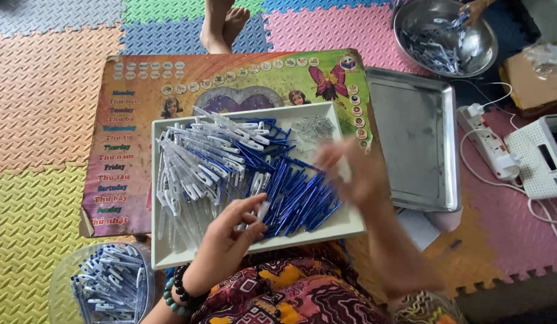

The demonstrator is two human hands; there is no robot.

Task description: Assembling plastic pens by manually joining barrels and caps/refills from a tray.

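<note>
A white plastic pen barrel sits pinched in the fingers of the left hand, over the near edge of a white rectangular tray heaped with white barrels and thin blue ink refills. The right hand hovers blurred at the tray's right side, fingers spread apart. A clear plastic tub of assembled pens lies near left, and an empty steel tray to the right.

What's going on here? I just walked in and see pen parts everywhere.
A person sits on foam floor mats with a white tray on their lap, piled with blue pen refills and white pen barrels. The left hand grips a white pen piece over the tray; the right hand is blurred above the refills. A clear tub of pens sits at lower left, an empty metal tray to the right.
</note>
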